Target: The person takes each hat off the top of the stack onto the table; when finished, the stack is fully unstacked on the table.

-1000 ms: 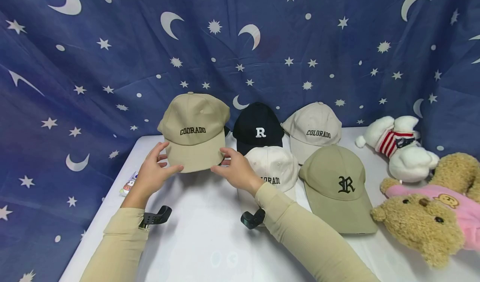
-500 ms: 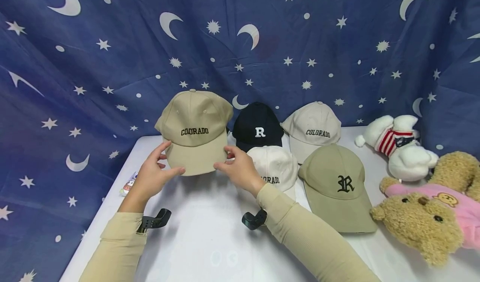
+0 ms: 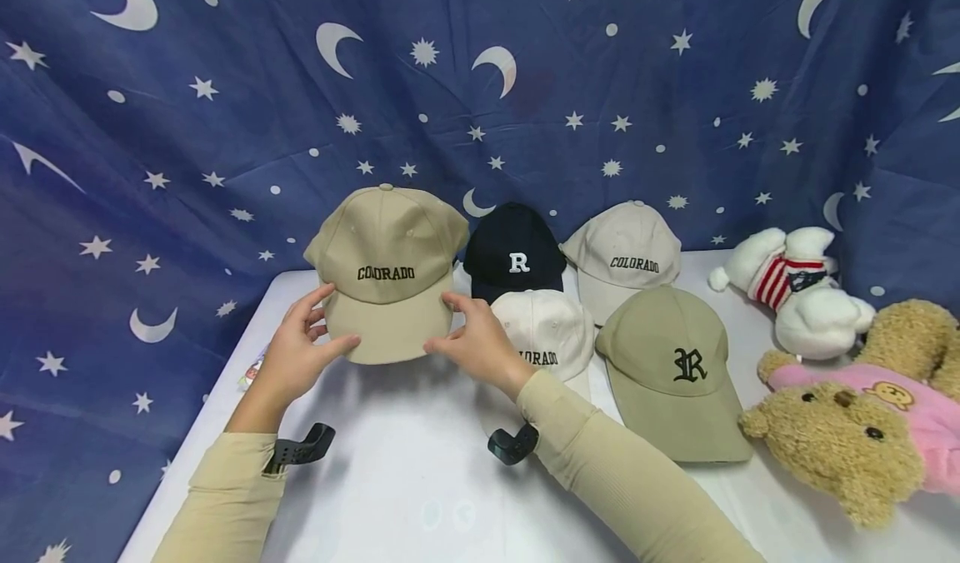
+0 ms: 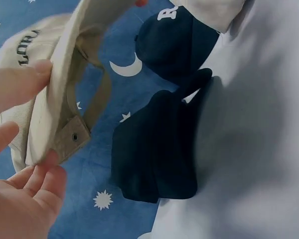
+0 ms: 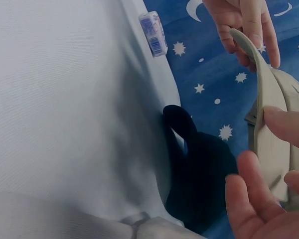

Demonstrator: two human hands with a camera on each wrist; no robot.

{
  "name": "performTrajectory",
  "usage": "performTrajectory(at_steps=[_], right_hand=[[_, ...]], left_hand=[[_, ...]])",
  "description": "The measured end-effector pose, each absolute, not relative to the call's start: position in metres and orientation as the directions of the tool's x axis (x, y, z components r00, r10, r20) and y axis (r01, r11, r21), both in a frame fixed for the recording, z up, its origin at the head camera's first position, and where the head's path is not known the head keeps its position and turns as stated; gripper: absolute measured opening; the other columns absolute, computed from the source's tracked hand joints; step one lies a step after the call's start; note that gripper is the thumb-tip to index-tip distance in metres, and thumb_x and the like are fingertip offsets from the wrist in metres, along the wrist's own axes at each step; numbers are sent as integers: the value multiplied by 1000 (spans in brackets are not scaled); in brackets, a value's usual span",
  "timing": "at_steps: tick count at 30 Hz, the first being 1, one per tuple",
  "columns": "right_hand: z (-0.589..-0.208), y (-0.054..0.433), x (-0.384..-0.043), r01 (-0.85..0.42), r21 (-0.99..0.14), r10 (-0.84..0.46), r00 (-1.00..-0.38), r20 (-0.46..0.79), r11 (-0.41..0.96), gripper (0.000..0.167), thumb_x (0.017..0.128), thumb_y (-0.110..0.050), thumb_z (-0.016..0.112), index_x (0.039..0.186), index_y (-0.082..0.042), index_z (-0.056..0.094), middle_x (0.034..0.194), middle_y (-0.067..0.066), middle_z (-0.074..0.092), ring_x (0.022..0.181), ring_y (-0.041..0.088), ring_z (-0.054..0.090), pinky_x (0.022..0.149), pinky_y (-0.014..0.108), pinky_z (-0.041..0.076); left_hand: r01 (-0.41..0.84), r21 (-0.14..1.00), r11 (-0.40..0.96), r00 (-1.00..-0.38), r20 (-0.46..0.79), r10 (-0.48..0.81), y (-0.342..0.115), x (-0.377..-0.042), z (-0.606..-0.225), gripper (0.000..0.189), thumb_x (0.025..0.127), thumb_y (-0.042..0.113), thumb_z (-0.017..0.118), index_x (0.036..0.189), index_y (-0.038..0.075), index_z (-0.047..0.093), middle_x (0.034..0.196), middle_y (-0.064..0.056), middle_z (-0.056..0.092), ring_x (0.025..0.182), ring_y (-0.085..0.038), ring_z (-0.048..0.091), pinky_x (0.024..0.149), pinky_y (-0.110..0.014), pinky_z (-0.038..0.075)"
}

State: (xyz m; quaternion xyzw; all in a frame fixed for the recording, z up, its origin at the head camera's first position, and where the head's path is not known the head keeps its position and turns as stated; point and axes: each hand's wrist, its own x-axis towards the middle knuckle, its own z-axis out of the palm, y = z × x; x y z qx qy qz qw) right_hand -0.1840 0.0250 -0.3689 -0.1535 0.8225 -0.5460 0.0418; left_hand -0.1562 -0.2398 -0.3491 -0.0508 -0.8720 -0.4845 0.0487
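A tan baseball cap lettered "COLORADO" is held up above the far left part of the table, its brim toward me. My left hand grips one side of the brim between thumb and fingers. The opposite side of the brim is pinched by my right hand. In the left wrist view, the cap's back strap shows under the crown. Behind and below it lies a dark cap, mostly hidden by the tan one in the head view.
Right of the held cap stand a black cap, a cream cap, a white cap partly behind my right hand and an olive cap. Plush toys, a white one and a teddy bear, lie farther right. A small packet sits at the table's left edge.
The tan cap has come slightly lower and nearer, its brim dropping in the head view. Both hands keep their hold, and the left has shifted a little left. The other caps stay put.
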Motion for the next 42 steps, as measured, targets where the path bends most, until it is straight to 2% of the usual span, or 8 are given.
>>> performTrajectory(at_steps=[5,13,21,27,30,34,39,42], right_hand=[[-372,28,-182,-226,-921,-299,-945,129,317,73,84,-13,81,146,-2,45,116,15,53,86,19,66,72,28,56],[-378,30,-176,-270,-887,-323,-935,148,375,71,84,-16,80,145,-2,46,126,17,53,70,11,62,66,26,52],[-387,28,-165,-237,-914,-349,-930,115,330,56,86,-12,78,135,-3,54,106,7,54,68,10,60,58,25,50],[-393,28,-158,-263,-898,-351,-927,134,352,51,84,-13,79,129,-4,57,100,4,54,72,8,62,61,24,51],[-396,28,-155,-275,-897,-353,-924,146,347,54,83,-11,80,129,-1,55,100,6,56,72,10,62,63,25,52],[-397,27,-151,-251,-910,-343,-930,132,331,63,82,-9,80,136,0,48,99,6,56,72,11,63,65,26,53],[-398,27,-148,-223,-921,-339,-934,108,319,80,81,-6,80,147,1,36,98,5,54,71,10,64,67,25,54],[-401,27,-146,-228,-919,-349,-931,108,322,82,81,-5,79,149,2,34,100,6,55,69,9,64,66,24,54]], left_hand=[[116,850,514,-993,98,62,-244,-153,-349,89,90,17,77,160,12,21,148,-26,34,125,-42,49,91,-43,51],[104,846,524,-994,71,81,-252,-148,-355,93,88,20,80,160,11,22,143,-25,43,121,-40,50,97,-49,46],[107,836,539,-993,62,102,-263,-142,-363,96,85,15,82,158,4,21,146,-25,36,121,-39,49,101,-52,40],[137,802,581,-989,81,121,-268,-139,-368,100,84,14,83,158,1,17,137,-24,45,115,-34,53,96,-34,46],[131,823,552,-988,65,137,-270,-137,-372,102,83,10,82,159,2,14,132,-24,46,109,-31,55,87,-26,49],[105,849,518,-989,35,144,-272,-135,-377,103,84,7,81,159,2,11,128,-23,46,101,-26,55,78,-24,50],[108,843,527,-989,39,141,-272,-133,-380,100,84,7,82,157,-1,15,131,-25,46,101,-24,55,77,-23,49],[104,840,533,-990,37,134,-273,-131,-382,94,84,8,81,154,-3,19,139,-26,41,105,-27,54,78,-21,49]])
